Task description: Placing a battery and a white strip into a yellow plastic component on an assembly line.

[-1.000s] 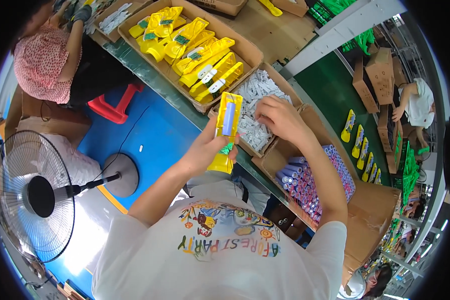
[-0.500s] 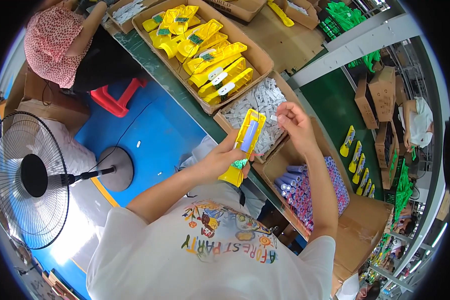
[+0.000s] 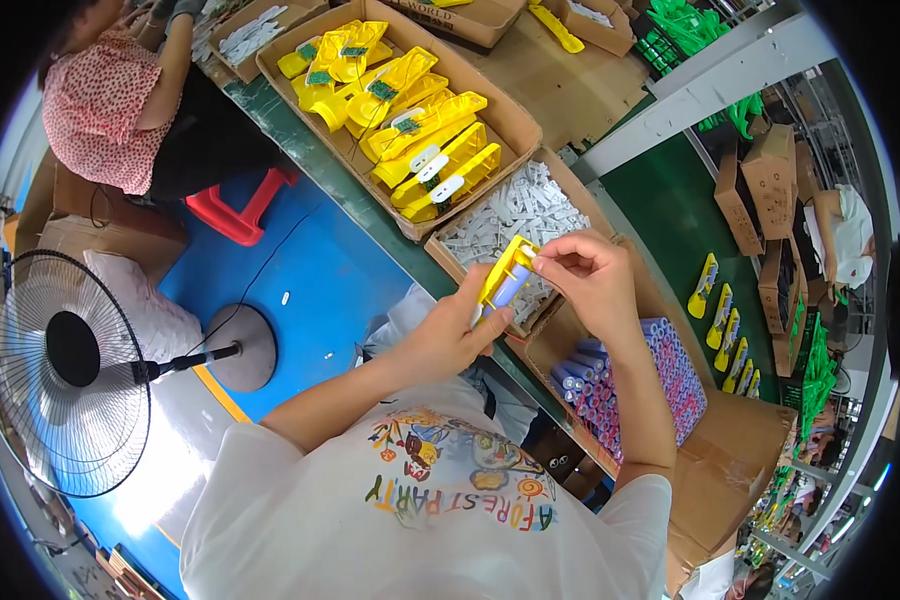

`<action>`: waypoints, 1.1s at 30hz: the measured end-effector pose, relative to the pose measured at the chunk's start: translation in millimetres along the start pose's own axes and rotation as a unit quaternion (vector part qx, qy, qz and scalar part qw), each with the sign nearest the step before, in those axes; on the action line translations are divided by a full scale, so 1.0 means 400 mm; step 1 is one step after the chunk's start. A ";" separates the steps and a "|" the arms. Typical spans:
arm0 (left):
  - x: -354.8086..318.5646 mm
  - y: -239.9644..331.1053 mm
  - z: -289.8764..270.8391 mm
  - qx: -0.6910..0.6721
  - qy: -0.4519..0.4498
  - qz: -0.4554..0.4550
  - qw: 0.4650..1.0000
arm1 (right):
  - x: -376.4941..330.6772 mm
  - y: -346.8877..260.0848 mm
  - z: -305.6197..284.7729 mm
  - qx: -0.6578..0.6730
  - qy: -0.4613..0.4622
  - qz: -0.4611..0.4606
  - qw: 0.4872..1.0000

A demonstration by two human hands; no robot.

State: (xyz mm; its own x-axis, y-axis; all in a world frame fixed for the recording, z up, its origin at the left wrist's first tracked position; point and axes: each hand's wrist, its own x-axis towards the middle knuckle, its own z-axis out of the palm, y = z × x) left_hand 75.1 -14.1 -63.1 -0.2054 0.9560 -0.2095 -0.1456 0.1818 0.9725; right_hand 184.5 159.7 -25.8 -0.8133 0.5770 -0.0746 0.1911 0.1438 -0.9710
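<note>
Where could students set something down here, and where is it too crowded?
Free: the flat cardboard between the box of yellow parts and the white post; and the green surface between that post and the row of yellow pieces. Crowded: around the held yellow casing, near the box of white pieces and the box of purple cylinders.

Head view, one item: wide fisheye, left unit of a head-worn pair. We look down from above the white printed T-shirt (image 3: 400,530), facing forward across the left hand (image 3: 460,325) and right hand (image 3: 600,285), both near and about mid-frame. We cover the pedestal fan (image 3: 74,350), farther off left of the left hand, and the green workbench (image 3: 370,218), beyond both hands.
</note>
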 end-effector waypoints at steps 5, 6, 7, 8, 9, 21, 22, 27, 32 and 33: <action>0.016 0.003 -0.010 0.128 0.017 0.050 0.990 | 0.011 -0.020 -0.010 0.076 -0.013 0.056 0.995; 0.017 0.005 -0.011 0.128 0.020 0.049 0.990 | 0.012 -0.024 -0.002 0.078 0.034 0.027 0.996; 0.019 0.007 -0.013 0.023 -0.034 0.020 0.999 | 0.012 -0.026 0.002 0.080 0.081 -0.003 0.994; 0.022 0.010 -0.014 -0.081 -0.085 -0.008 0.993 | 0.007 -0.020 -0.001 0.081 0.076 -0.004 0.994; 0.025 0.003 -0.005 -0.148 -0.109 -0.010 0.983 | -0.004 -0.013 -0.007 -0.040 0.056 -0.065 0.996; 0.352 0.118 -0.412 0.638 0.172 0.096 0.745 | 0.117 0.595 -1.179 -0.618 0.233 0.081 0.746; 0.346 0.131 -0.422 0.674 0.130 0.050 0.725 | 0.160 0.588 -1.117 -0.608 0.230 0.070 0.757; 0.272 0.199 -0.313 0.401 0.284 0.224 0.842 | 0.131 0.231 -0.645 -0.640 0.301 0.026 0.706; 0.164 0.130 -0.038 -0.345 -0.023 -0.050 0.937 | 0.005 -0.016 -0.111 -0.474 0.001 -0.403 0.783; 0.152 0.122 -0.014 -0.381 -0.003 -0.054 0.923 | -0.026 -0.013 -0.080 -0.481 -0.078 -0.527 0.696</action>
State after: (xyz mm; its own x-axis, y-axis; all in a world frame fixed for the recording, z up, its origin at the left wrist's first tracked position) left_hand 50.1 51.7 -28.9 -0.1437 0.9435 -0.2987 -0.8040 0.0647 0.5911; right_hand 209.4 178.6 -12.7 -0.8157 -0.3411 0.4672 -0.3391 0.9363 0.0916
